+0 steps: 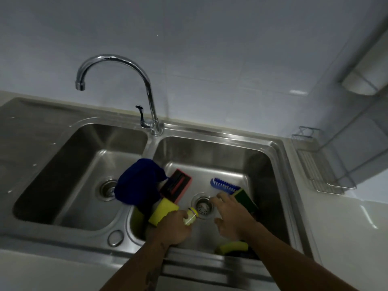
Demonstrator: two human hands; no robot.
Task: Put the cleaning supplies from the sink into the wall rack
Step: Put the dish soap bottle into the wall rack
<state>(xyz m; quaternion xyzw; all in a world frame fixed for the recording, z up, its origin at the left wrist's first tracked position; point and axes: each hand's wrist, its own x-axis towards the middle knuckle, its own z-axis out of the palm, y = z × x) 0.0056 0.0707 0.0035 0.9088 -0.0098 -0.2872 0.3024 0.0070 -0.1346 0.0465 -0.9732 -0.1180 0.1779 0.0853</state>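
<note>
My left hand (175,226) is shut on a small yellow bottle (191,216) low in the right basin of the steel sink (279,164). My right hand (232,217) hovers open over the drain (202,204), its fingers close to a green and yellow sponge (245,199) and a blue brush (224,185). A dark blue cloth (136,183) drapes over the divider between the basins. Beside it lie a pink and black scrubber (176,184) and a yellow sponge (162,211). Another yellow-green sponge (232,246) rests at the basin's near edge. The wire wall rack (323,164) hangs at the right.
A chrome faucet (147,89) arches over the left basin (69,175), which holds only its drain. A white shelf or fixture (365,80) juts from the right wall above the rack. White countertop (346,227) lies to the right of the sink.
</note>
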